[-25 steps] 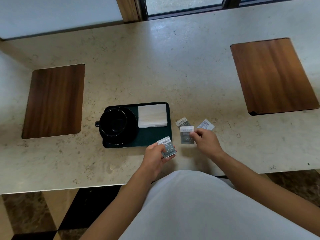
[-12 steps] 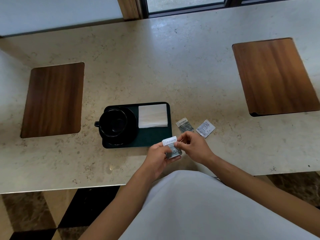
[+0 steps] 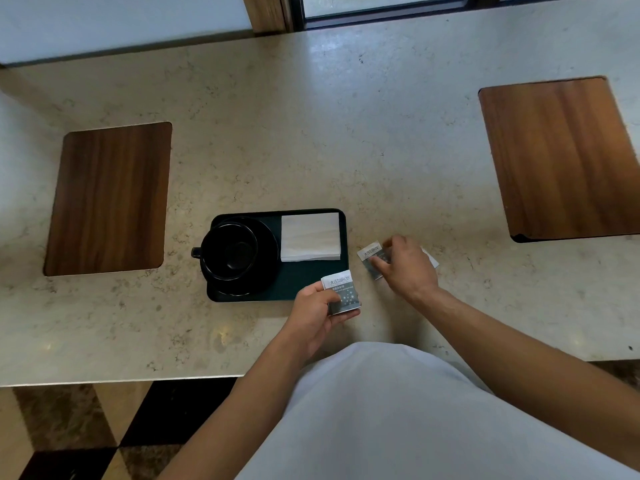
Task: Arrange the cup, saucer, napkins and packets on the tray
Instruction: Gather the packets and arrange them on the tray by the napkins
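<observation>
A dark tray (image 3: pixel 304 282) lies on the stone counter. On its left stands a black cup (image 3: pixel 229 251) on a black saucer (image 3: pixel 266 258); white napkins (image 3: pixel 310 236) are stacked at its back right. My left hand (image 3: pixel 313 315) grips a small stack of grey-and-white packets (image 3: pixel 343 294) just over the tray's front right corner. My right hand (image 3: pixel 407 265) reaches to a grey packet (image 3: pixel 370 256) lying on the counter right of the tray, fingers touching it. A white packet (image 3: pixel 431 259) peeks out from behind that hand.
Two wooden inlays sit in the counter, one at the left (image 3: pixel 109 199) and one at the far right (image 3: pixel 561 157). A window frame (image 3: pixel 381 15) runs along the back. The counter's front edge (image 3: pixel 138 379) is close to my body.
My right hand let go of the packet it passed to my left hand and moved right and back to the grey packet on the counter. The left hand stayed put with its packets.
</observation>
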Demonstrator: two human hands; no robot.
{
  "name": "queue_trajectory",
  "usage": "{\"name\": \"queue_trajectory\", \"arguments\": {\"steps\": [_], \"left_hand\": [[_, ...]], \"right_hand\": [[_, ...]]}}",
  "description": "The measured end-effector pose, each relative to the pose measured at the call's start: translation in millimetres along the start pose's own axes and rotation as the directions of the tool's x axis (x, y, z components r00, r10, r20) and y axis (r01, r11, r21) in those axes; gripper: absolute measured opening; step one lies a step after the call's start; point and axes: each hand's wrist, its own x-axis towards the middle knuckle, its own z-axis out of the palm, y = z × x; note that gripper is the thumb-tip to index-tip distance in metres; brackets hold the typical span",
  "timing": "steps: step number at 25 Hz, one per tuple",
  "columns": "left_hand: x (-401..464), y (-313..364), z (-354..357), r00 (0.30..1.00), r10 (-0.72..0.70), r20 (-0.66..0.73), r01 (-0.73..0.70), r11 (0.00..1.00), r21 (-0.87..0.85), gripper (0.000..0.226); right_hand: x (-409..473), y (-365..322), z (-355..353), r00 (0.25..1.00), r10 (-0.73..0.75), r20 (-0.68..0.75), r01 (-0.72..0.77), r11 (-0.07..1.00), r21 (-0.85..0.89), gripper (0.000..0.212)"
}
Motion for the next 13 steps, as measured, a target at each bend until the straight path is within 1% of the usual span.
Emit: {"name": "queue_trajectory", "arguments": {"steps": [2,4,6,8,11,13], "left_hand": [[2,4,2,1.0,0.005,-0.007,-0.005,1.0,-0.017,0.032],[5,7,4,1.0,0.004,-0.012,-0.004,1.0,-0.028,0.033],[7,9,6,1.0,-0.002,-0.015,0.001,0.999,-0.033,0.034],[10,11,8,1.0,-0.006,-0.01,0.005,0.999,-0.034,0.036],[11,14,9,1.0,-0.003,-0.006,0.003,0.999,-0.038,0.037],[11,15,11,1.0,-0.007,-0.004,0.006,1.0,-0.03,0.037]], "right_hand": [[2,-6,3,1.0,0.009,0.024,-0.007,0.997,-0.074,0.043],[4,-9,5,0.998,0.058,0.024,-0.057,0.997,-0.052,0.041],[6,-10,4,0.992,0.119,0.047,-0.122,0.991,0.057,0.03],[7,-7,2,0.987,0.149,0.066,-0.158,0.973,0.169,0.017],[2,-3,-7,0.987,0.155,0.045,-0.161,0.917,0.365,0.018],[-5,-2,-21,0.992,0.115,0.055,-0.126,0.827,0.547,0.016]]}}
